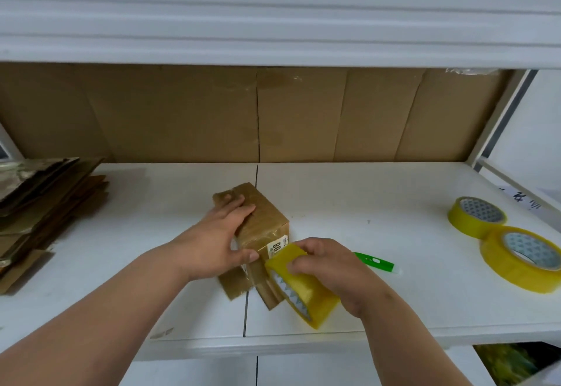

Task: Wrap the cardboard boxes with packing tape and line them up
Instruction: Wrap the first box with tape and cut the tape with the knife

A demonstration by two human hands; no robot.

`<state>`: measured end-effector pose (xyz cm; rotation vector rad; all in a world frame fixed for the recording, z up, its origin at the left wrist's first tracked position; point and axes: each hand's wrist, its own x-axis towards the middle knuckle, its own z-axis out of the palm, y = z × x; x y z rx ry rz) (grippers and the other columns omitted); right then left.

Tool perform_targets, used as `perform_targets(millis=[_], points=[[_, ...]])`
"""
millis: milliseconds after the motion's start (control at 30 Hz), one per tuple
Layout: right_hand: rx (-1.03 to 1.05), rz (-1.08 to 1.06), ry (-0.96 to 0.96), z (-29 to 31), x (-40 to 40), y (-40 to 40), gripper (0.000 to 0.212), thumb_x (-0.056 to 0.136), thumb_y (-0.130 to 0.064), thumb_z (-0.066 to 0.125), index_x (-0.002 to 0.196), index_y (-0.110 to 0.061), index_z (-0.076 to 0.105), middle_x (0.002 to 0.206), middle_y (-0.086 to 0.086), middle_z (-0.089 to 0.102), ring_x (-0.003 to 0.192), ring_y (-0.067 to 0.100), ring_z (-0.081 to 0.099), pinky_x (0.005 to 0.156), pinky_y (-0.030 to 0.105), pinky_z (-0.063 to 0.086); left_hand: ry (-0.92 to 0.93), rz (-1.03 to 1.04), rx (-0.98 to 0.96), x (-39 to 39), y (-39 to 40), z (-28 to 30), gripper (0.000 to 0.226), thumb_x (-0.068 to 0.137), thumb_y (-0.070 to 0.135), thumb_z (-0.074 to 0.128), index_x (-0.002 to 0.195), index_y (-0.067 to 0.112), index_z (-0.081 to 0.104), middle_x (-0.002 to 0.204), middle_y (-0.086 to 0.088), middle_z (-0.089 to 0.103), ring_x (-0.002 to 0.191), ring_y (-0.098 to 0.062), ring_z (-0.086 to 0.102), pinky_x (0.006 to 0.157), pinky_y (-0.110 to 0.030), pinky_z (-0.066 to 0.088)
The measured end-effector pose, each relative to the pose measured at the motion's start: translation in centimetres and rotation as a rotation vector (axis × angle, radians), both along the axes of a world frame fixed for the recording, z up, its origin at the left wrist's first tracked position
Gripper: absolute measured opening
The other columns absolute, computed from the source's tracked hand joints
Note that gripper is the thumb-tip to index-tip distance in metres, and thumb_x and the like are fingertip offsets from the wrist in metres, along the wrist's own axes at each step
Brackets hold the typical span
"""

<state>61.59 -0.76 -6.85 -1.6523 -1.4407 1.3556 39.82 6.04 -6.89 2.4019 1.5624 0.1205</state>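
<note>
Cardboard backing panels stand behind your white shelf; flattened cardboard is stacked at its left end. The cardboard box lies near the shelf's front middle, turned at an angle, glossy tape already on its top, its near-end flaps splayed on the shelf. Two spare tape rolls lie flat at far right, touching each other, well apart from the box. Your left hand lies on the box, fingers straight over the top, thumb against the near end: a pressing grip, not a pinch. Your right hand has its fingers curled round the yellow packing tape roll, held on edge just beside the box's near end. A green pen-like tool lies just behind that hand; whether it is a cutter, cannot tell. Judgement: box looks light and thin-walled, likely to skid on the smooth shelf and dent if squeezed, so bear down on the flat top; taped faces will be slick; roll is stiff, best held across its rim
</note>
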Motion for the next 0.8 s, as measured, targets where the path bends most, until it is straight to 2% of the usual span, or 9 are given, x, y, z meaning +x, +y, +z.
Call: perform_targets(millis=[100,233,400,467,533,600,700,767,800], points=[[-0.007,0.007,0.035,-0.2,-0.3,0.0,0.013,0.085,-0.02,0.068,0.096,-0.021,0.074,0.096,0.008,0.075,0.083,0.019,0.07,0.08,0.035,0.054,0.011,-0.02,0.184,0.3,0.9,-0.9,0.083,0.089,0.05,0.064,0.157,0.029,0.02,0.162,0.003,0.011,0.145,-0.022,0.004,0.122,-0.034,0.015],[0.01,-0.054,0.112,-0.7,-0.8,0.1,0.011,0.089,-0.033,0.07,0.097,-0.026,0.073,0.093,-0.002,0.076,0.087,0.015,0.072,0.084,0.034,0.057,-0.094,-0.047,0.294,1.4,1.1,-2.0,0.066,0.093,0.031,0.064,0.152,0.031,0.034,0.153,0.005,0.034,0.139,-0.018,0.023,0.115,-0.025,0.021],[0.076,-0.148,0.095,-1.4,-1.1,-0.1,0.019,0.09,-0.043,0.066,0.105,-0.036,0.057,0.101,-0.007,0.068,0.089,0.01,0.067,0.073,0.026,0.053,-0.129,-0.022,0.265,1.4,0.9,-2.3,0.057,0.095,0.023,0.062,0.146,0.039,0.042,0.156,0.006,0.033,0.143,-0.018,0.025,0.116,-0.028,0.023],[0.056,-0.149,0.141,-1.6,-1.0,-0.5,0.013,0.091,-0.035,0.064,0.103,-0.036,0.059,0.097,-0.002,0.069,0.086,0.015,0.067,0.073,0.03,0.051,-0.17,-0.008,0.231,1.4,0.9,-2.2,0.056,0.094,0.021,0.063,0.145,0.038,0.045,0.155,0.006,0.035,0.143,-0.018,0.025,0.116,-0.027,0.022],[0.043,-0.14,0.188,-1.8,-1.0,-1.0,0.02,0.088,-0.025,0.06,0.104,-0.036,0.061,0.098,0.003,0.07,0.084,0.018,0.064,0.075,0.033,0.049,-0.193,0.002,0.201,1.5,1.0,-2.2,0.055,0.095,0.017,0.059,0.145,0.038,0.046,0.156,0.007,0.034,0.144,-0.016,0.024,0.116,-0.024,0.019],[0.052,-0.132,0.212,-2.0,-0.9,-1.3,0.025,0.085,-0.025,0.063,0.107,-0.037,0.061,0.099,0.007,0.069,0.083,0.015,0.061,0.076,0.032,0.046,-0.236,0.018,0.146,1.6,1.0,-2.1,0.051,0.098,0.015,0.049,0.144,0.037,0.047,0.157,0.008,0.032,0.145,-0.014,0.021,0.117,-0.023,0.015],[0.071,-0.098,0.242,-2.4,-1.0,-1.9,0.029,0.089,-0.029,0.068,0.115,-0.036,0.057,0.089,0.0,0.065,0.089,0.011,0.06,0.077,0.024,0.044,-0.368,0.059,0.052,1.5,1.2,-2.1,0.04,0.102,0.028,0.041,0.139,0.039,0.052,0.155,0.012,0.033,0.144,-0.01,0.022,0.121,-0.032,0.017],[0.088,-0.082,0.242,-2.6,-1.1,-2.2,0.031,0.091,-0.031,0.067,0.12,-0.034,0.054,0.086,-0.006,0.06,0.095,0.012,0.06,0.076,0.022,0.044,-0.391,0.083,0.043,1.5,1.2,-2.2,0.038,0.099,0.041,0.051,0.137,0.04,0.054,0.153,0.013,0.034,0.144,-0.01,0.024,0.121,-0.036,0.021],[0.098,-0.079,0.234,-2.8,-1.0,-2.3,0.031,0.092,-0.032,0.066,0.121,-0.033,0.053,0.087,-0.007,0.06,0.094,0.012,0.06,0.075,0.022,0.044,-0.388,0.09,0.051,1.5,1.2,-2.4,0.042,0.095,0.04,0.06,0.137,0.039,0.054,0.152,0.012,0.035,0.144,-0.012,0.024,0.12,-0.035,0.022]])
